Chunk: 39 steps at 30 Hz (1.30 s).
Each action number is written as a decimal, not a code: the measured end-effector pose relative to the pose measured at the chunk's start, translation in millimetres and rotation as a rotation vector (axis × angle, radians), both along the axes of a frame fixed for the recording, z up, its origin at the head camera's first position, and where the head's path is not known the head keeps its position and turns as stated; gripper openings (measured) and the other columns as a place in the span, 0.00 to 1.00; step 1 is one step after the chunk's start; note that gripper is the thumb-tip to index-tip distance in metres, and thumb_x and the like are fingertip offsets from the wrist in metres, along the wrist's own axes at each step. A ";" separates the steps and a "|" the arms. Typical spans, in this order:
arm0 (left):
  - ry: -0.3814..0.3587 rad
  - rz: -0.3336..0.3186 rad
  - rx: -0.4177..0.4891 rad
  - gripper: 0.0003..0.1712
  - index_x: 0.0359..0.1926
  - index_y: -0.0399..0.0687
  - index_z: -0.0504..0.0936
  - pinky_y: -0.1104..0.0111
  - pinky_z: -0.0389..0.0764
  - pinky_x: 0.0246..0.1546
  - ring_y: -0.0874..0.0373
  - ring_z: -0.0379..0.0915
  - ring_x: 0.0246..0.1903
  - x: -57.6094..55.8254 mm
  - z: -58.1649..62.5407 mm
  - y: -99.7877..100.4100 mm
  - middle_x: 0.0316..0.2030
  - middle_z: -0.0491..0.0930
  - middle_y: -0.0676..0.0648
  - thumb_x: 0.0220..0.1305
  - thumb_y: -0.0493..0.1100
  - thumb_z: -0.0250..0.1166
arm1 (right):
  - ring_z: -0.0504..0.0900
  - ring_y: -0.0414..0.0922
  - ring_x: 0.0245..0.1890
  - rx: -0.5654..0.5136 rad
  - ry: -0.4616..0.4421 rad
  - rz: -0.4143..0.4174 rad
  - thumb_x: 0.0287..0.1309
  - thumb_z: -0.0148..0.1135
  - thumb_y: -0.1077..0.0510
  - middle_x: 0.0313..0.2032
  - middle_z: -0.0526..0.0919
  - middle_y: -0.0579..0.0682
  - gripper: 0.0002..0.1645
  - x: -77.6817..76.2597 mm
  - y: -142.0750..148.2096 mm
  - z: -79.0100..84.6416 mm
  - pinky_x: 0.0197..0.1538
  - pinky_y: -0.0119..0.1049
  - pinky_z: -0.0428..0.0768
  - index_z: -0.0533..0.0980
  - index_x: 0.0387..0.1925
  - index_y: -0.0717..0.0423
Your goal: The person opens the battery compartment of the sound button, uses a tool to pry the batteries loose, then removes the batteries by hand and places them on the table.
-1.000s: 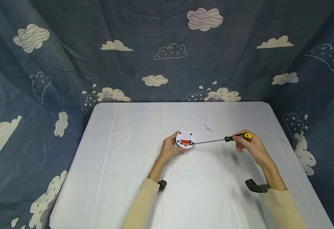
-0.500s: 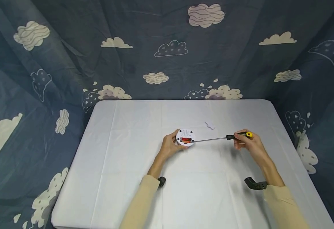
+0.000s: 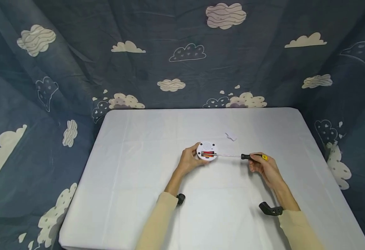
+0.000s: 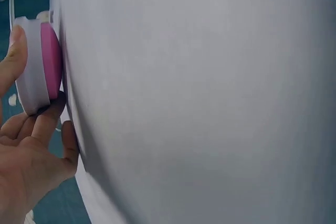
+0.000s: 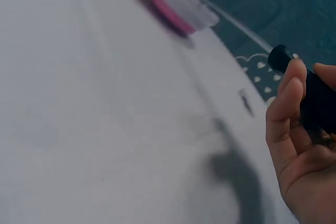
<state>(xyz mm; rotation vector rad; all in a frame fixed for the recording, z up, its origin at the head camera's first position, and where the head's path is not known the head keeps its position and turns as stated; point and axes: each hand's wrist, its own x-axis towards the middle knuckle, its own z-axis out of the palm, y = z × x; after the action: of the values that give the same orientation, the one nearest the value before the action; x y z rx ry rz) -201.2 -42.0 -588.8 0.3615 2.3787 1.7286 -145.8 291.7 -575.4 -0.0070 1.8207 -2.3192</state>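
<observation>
In the head view, my left hand (image 3: 189,160) grips a round white device (image 3: 205,147) by its left side, thumb and fingers on its rim. Its back faces up, with several dark feet, a patch of small holes and an uncovered compartment holding red-orange batteries (image 3: 208,155). The left wrist view shows the device's pink underside (image 4: 51,61) facing the table. My right hand (image 3: 266,171) holds a screwdriver (image 3: 229,156) by its black and yellow handle. Its long metal shaft points left and lies across the compartment; whether the tip touches a battery I cannot tell.
A small white piece (image 3: 230,136), possibly the compartment's cover, lies on the table behind and right of the device. The white-covered table (image 3: 138,173) reaches back to a dark blue cloud-print curtain (image 3: 188,27). A black wrist mount (image 3: 270,209) sits on the right wrist.
The right hand has moved left and nearer the person, bringing the screwdriver's shaft further over the batteries, almost level. The left hand and device have shifted slightly right; the view has shifted a little too.
</observation>
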 end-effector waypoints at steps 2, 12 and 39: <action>0.011 -0.002 -0.008 0.55 0.75 0.35 0.67 0.71 0.75 0.69 0.49 0.72 0.70 0.0 -0.9 3.4 0.69 0.75 0.37 0.46 0.32 0.84 | 0.82 0.39 0.23 0.019 0.022 -0.023 0.77 0.55 0.60 0.30 0.85 0.47 0.07 0.3 -1.5 5.5 0.26 0.32 0.82 0.77 0.44 0.60; -0.040 0.026 -0.005 0.56 0.76 0.37 0.66 0.67 0.69 0.75 0.49 0.66 0.74 0.4 0.1 -2.3 0.72 0.71 0.38 0.47 0.33 0.84 | 0.82 0.41 0.21 0.222 0.093 -0.069 0.75 0.59 0.61 0.27 0.84 0.46 0.08 1.6 13.3 42.2 0.28 0.32 0.84 0.76 0.45 0.64; -0.012 0.061 -0.040 0.58 0.75 0.44 0.69 0.62 0.69 0.76 0.49 0.67 0.74 3.4 0.3 5.8 0.73 0.72 0.41 0.43 0.37 0.87 | 0.82 0.46 0.22 0.707 0.279 0.025 0.70 0.64 0.62 0.26 0.83 0.48 0.12 -1.3 -8.6 111.2 0.28 0.33 0.86 0.74 0.49 0.66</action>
<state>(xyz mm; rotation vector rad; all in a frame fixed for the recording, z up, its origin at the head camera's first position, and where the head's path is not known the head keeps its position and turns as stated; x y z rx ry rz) -197.8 -36.2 -588.4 0.2746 2.4364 1.7006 -147.1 283.1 -464.2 -0.2577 2.6555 -1.5967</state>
